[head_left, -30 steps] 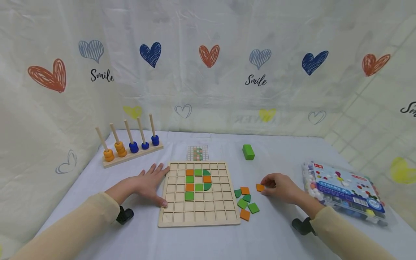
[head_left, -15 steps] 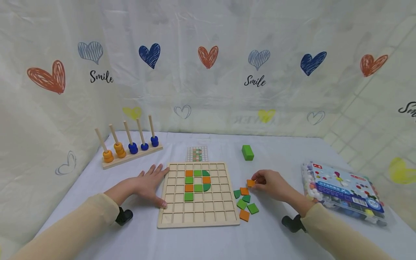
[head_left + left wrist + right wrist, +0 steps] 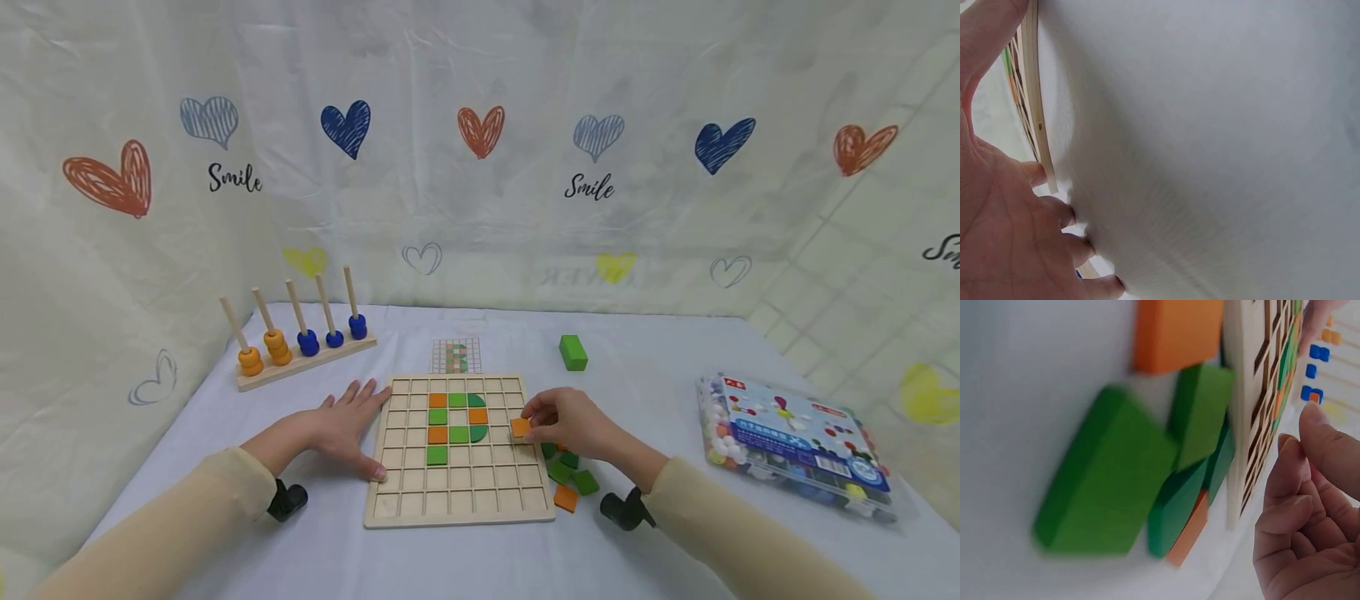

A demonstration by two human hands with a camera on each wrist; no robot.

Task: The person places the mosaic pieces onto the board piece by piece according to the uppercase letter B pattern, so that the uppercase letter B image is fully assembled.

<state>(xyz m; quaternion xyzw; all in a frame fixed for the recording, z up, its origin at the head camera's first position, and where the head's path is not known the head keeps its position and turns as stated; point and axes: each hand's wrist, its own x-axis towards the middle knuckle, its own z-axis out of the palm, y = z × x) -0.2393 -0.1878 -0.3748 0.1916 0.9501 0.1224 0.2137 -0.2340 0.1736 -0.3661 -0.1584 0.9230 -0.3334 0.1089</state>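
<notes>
The right hand (image 3: 573, 423) pinches an orange tile (image 3: 519, 429) at its fingertips, over the board's (image 3: 485, 501) right side, with the laid tiles (image 3: 458, 434) left of those fingers and the left hand (image 3: 347, 427), fingers spread, farther off at the left edge.

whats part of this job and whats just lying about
Part of the job:
pale wooden grid board
orange square tile pinched by the right hand
green and orange tiles, both set and loose
likely the white printed grid card behind the board

Just lying about, it seems:
wooden peg rack with orange and blue beads
green rectangular block
clear plastic box with printed label
</notes>
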